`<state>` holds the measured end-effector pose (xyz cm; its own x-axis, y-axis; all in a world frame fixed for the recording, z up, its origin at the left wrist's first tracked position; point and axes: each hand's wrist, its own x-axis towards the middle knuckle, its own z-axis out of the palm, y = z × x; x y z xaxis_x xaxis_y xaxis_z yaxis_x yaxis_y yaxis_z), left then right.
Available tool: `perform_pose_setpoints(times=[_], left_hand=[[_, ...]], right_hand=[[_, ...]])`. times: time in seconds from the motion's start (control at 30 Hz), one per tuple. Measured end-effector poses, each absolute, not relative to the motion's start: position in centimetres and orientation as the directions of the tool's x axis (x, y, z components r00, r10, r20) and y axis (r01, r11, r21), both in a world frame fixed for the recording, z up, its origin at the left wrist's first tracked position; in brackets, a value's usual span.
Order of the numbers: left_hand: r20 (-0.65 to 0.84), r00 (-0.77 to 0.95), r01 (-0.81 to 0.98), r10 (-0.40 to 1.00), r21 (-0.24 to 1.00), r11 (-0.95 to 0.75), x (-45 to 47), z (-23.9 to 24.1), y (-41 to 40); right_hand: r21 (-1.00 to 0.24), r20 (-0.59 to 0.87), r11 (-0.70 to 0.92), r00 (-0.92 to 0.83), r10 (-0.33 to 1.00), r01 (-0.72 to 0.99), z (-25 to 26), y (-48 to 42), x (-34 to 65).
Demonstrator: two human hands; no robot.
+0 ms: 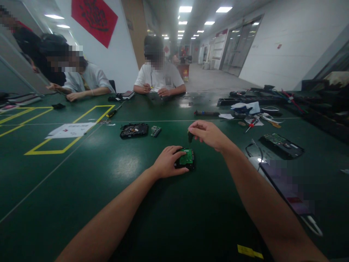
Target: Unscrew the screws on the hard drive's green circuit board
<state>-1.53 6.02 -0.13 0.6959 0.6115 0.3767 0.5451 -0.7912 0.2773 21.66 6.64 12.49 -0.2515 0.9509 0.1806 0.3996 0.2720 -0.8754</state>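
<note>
A hard drive [187, 157] lies flat on the green table with its green circuit board facing up. My left hand [169, 162] grips it from the left, the thumb along its near edge and the fingers over its far side and top. Just above and behind the drive, my right hand [205, 134] is closed in a pinch on a small dark-handled screwdriver [190, 136], held roughly upright. The screwdriver's tip is too fine to make out, and part of its handle is hidden by my fingers. It appears apart from the drive.
Beyond my left hand lie another hard drive [134, 130] and a loose circuit board [156, 131]. To the right are a further drive [282, 145], a phone [286, 189] with a cable, and a red screwdriver [252, 124]. Two people sit across the table [81, 189].
</note>
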Motion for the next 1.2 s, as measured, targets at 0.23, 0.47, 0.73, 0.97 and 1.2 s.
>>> perform_pose_setpoints(times=[0.23,0.47,0.73,0.97,1.2], left_hand=[[0.372,0.695,0.548,0.615,0.281,-0.788,-1.48,-0.07,5.97],[0.370,0.697,0.545,0.615,0.284,-0.789,-1.44,-0.06,5.98],[0.376,0.697,0.545,0.610,0.275,-0.792,-1.48,-0.03,5.89],[0.368,0.700,0.547,0.612,0.276,-0.790,-1.56,0.01,5.93],[0.376,0.698,0.545,0.610,0.273,-0.792,-1.56,-0.23,5.98]], right_hand=[[-0.874,0.176,0.263,-0.237,0.955,0.409,12.63,6.99,21.50],[-0.890,0.148,0.217,-0.195,0.969,0.402,12.69,6.95,21.27],[-0.934,0.103,0.164,-0.201,0.974,0.318,12.90,6.87,21.36],[-0.904,0.155,0.228,-0.220,0.963,0.361,12.41,7.46,21.68],[-0.901,0.153,0.207,-0.168,0.974,0.381,12.43,7.09,21.55]])
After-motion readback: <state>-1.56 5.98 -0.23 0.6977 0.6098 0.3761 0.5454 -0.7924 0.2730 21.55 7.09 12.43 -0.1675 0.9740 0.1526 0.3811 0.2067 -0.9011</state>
